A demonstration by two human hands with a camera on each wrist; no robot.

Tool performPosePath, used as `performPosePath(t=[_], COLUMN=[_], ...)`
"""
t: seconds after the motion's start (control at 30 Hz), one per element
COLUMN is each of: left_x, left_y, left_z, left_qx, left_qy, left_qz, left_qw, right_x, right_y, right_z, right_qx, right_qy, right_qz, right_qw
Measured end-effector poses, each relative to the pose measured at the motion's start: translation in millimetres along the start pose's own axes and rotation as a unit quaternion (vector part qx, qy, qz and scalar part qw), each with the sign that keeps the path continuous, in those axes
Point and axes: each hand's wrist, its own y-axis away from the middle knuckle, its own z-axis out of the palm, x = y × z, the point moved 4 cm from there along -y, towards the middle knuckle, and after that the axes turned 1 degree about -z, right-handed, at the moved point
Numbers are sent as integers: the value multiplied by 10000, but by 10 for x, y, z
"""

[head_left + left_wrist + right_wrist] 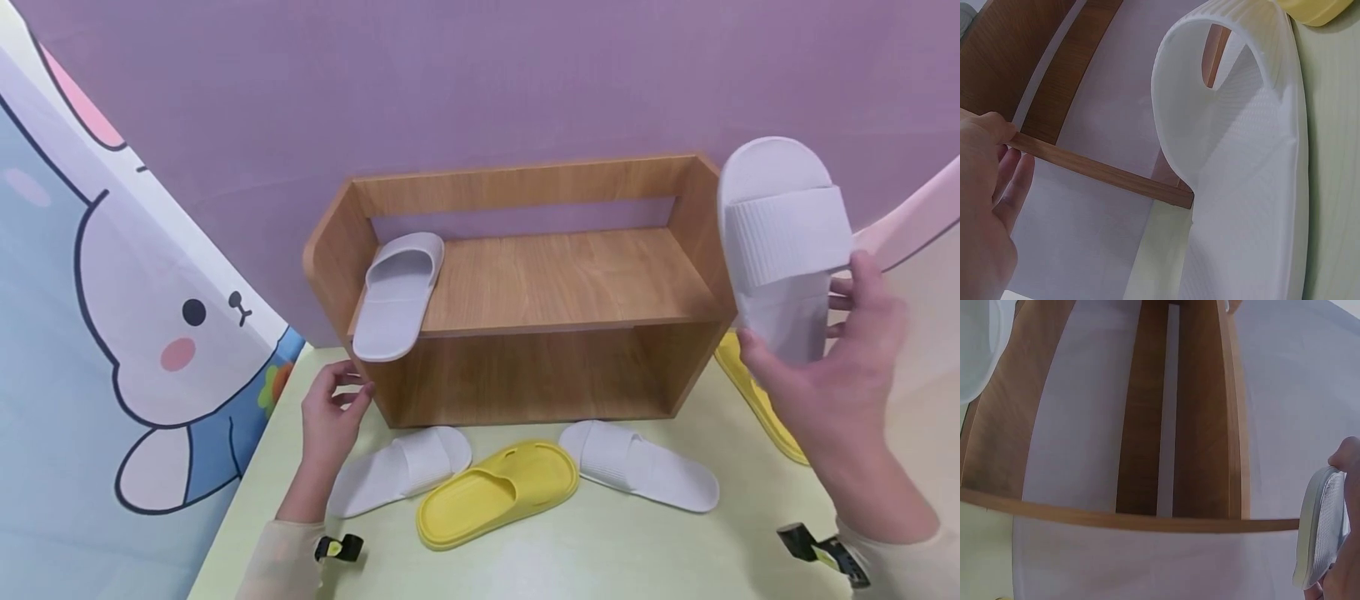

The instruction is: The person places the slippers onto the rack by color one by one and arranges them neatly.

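My right hand (pixel 847 379) holds a white slide slipper (pixel 783 225) by its heel end, raised beside the right end of a small wooden shelf (pixel 570 279). Its toe points up, and the ribbed strap faces the head camera. The thumb is on one edge of the sole, the fingers on the other. At the shelf's left side panel, my left hand (pixel 333 417) pinches the front edge between thumb and fingers, as the left wrist view shows. Another white slipper (pixel 397 304) rests on the upper board at the left, its heel overhanging the front.
Before the shelf lie a white slipper (pixel 397 471), a yellow slipper (pixel 495 496) and another white slipper (pixel 637 467) on the pale green table (pixel 600 558). A yellow slipper (pixel 757 400) is partly hidden behind my right hand. A purple backdrop (pixel 480 83) stands behind.
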Motion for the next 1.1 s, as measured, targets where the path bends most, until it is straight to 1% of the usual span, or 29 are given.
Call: performPosePath(t=[0.1,0.37,0.5,0.57,0.63,0.77,0.93,1.1], left_x=[-6,0,5,5,5,7,6,19], left_y=[4,11,15,17,20,21,15,14], left_z=[11,27,33,33,29,16,11,7], left_qx=[-10,-5,-13,-14,-6,21,5,-7], left_qy=[-9,-79,-136,-145,-140,-110,-128,-166], left_qz=[-9,-31,-68,-94,-126,-162,-194,-216], left_qw=[10000,10000,9999,9998,9998,9998,9997,9996], right_x=[-61,-218,-240,-250,-269,-340,-448,-577], right_y=[7,-15,-7,0,8,28,28,29], right_z=[42,201,301,358,431,587,778,963], right_qx=[23,-179,-409,-626,-935,-1578,-2249,-2925], right_qy=[-86,-28,-47,-82,-104,-33,222,269], right_qz=[-179,-801,-922,-888,-787,-432,-37,312], right_qw=[9998,9966,9949,9941,9925,9865,9741,9554])
